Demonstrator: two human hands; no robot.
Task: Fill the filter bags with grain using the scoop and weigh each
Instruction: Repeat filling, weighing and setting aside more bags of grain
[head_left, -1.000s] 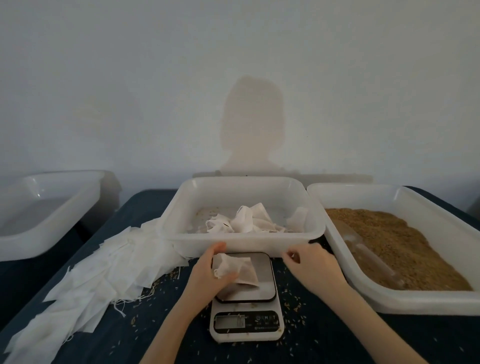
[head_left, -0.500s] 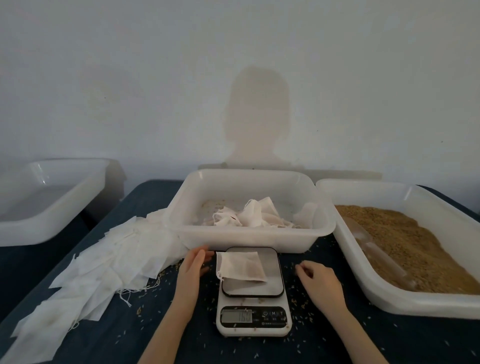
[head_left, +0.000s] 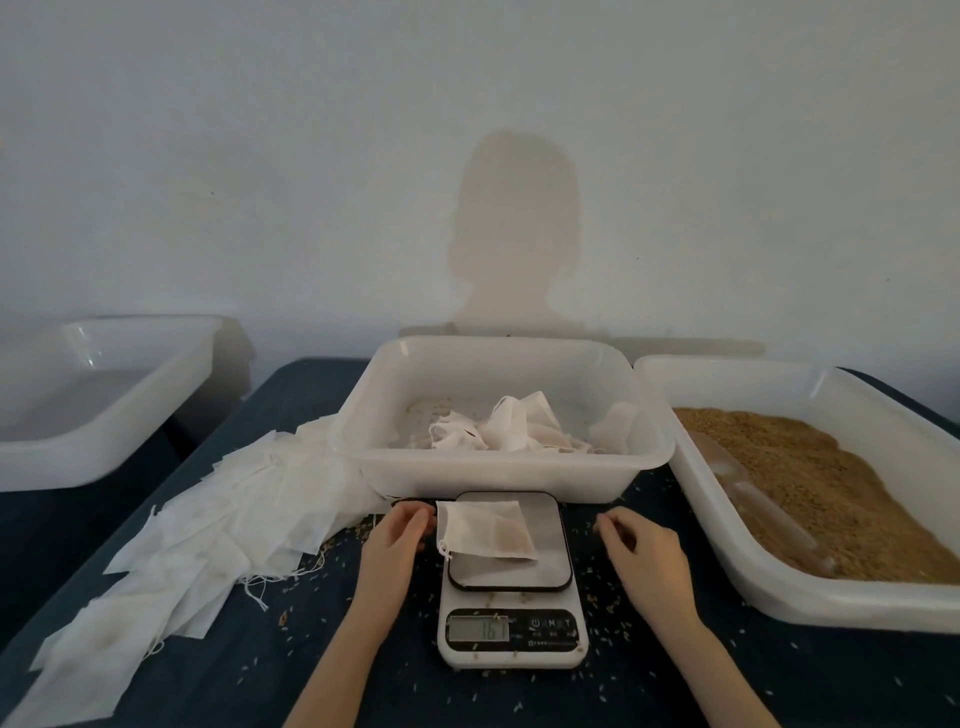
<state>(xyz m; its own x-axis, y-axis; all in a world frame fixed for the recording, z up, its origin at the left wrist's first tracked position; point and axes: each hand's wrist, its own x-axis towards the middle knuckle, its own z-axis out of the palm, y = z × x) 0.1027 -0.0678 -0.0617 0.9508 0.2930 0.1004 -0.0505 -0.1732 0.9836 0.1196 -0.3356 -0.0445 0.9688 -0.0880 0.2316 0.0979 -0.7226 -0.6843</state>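
Note:
A filled white filter bag (head_left: 488, 530) lies flat on the steel platform of the small white scale (head_left: 511, 631), whose display is lit. My left hand (head_left: 397, 538) rests on the cloth just left of the bag, fingers relaxed and holding nothing. My right hand (head_left: 641, 551) hovers to the right of the scale, fingers loosely curled and empty. The clear scoop (head_left: 763, 506) lies on the brown grain (head_left: 841, 483) in the right tub. Filled bags (head_left: 511, 431) sit in the middle tub (head_left: 498, 478).
A pile of flat empty filter bags (head_left: 208, 540) spreads across the dark blue cloth on the left. An empty white tub (head_left: 98, 410) stands at the far left. The grain tub's rim (head_left: 841, 608) lies close to my right forearm. Loose grains dot the cloth.
My left hand has let go of the bag and drawn back to the left of the scale. My right hand has moved back from the middle tub toward me.

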